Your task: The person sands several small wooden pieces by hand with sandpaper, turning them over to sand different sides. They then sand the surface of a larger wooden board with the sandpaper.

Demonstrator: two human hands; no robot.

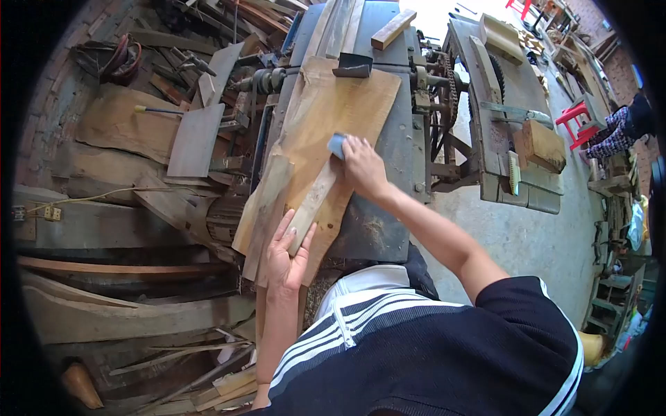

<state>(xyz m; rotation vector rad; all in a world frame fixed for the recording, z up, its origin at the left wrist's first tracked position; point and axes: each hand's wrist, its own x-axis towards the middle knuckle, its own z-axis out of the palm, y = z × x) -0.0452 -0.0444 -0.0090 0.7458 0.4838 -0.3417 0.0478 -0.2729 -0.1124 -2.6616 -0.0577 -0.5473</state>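
A narrow wooden strip [316, 200] lies slanted over a wide wooden board [329, 104] on the machine bed. My left hand [288, 256] holds the strip's near end, palm turned up, with the fingers around it. At the strip's far end my right hand [363, 165] grips a small blue block [336, 145] and presses it on the wood. What the block is made of cannot be told. A rough-edged plank [269, 211] lies just left of the strip. On the board's far edge sits a dark bent metal piece [352, 66].
A short wooden block [393, 29] rests farther back on the machine. To the right, another machine table [499, 125] carries a thick wood block [544, 145] and a brush [514, 172]. Stacked planks [125, 125] fill the left. Part of another person [621, 128] shows at far right, beside a red stool [574, 125].
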